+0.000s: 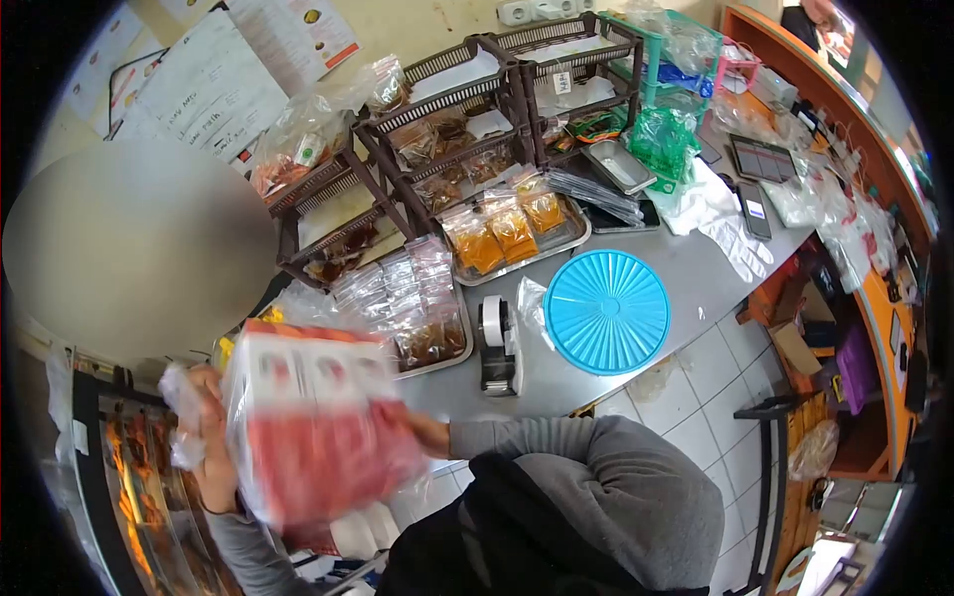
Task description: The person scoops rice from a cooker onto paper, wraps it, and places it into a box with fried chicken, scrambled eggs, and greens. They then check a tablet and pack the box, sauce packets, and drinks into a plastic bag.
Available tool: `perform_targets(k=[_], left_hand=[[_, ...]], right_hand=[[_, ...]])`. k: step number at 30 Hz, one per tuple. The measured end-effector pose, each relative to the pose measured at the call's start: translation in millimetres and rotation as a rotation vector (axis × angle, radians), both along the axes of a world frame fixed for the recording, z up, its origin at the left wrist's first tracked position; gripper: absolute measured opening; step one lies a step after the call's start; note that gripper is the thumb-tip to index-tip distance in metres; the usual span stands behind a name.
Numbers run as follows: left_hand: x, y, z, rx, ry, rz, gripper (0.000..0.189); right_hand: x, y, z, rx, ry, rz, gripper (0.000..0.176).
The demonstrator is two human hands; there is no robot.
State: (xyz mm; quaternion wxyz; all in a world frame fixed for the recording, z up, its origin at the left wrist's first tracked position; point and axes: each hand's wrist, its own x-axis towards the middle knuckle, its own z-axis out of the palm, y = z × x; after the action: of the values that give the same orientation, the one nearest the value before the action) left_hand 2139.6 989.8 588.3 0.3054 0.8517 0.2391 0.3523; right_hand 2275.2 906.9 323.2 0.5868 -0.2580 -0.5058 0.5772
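A bulky red-and-white package (323,427), wrapped in clear plastic and smeared by motion, is held in front of my body at the lower left. My left hand (207,437) is closed at its left side, with crumpled clear plastic (182,402) bunched at the fingers. On the package's right side, my right hand (422,433) grips it; the fingertips are partly hidden and blurred. Just behind the package is a metal tray (463,343) of small filled zip bags. Right of that tray stand a black tape dispenser (500,348) and a round blue lid (608,312).
Brown stacked crates (517,109) with bagged food line the wall behind the grey table (686,308). Another tray (537,253) holds orange bags. White gloves (735,243), a phone (754,211) and a tablet (763,159) lie to the right. A glass-sided case (139,487) stands lower left.
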Motion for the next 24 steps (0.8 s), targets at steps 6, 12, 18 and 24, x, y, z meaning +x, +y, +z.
perform_targets(k=[6,12,18,24], left_hand=[[-6,15,-59,0.086,0.193,0.173,0.033],[-24,-43,-154,-0.064,0.246,0.579,0.033],[5,-58,-228,-0.164,0.133,1.264,0.020],[-34,-52,-237,0.014,0.272,0.772,0.037]], right_hand=[[233,-57,50,-0.297,-0.115,0.717,0.039],[567,-64,-39,-0.467,-1.484,-1.314,0.015],[639,-12,-115,-0.933,-1.804,-1.076,0.028],[677,-17,-141,-0.764,-1.858,-0.923,0.040]])
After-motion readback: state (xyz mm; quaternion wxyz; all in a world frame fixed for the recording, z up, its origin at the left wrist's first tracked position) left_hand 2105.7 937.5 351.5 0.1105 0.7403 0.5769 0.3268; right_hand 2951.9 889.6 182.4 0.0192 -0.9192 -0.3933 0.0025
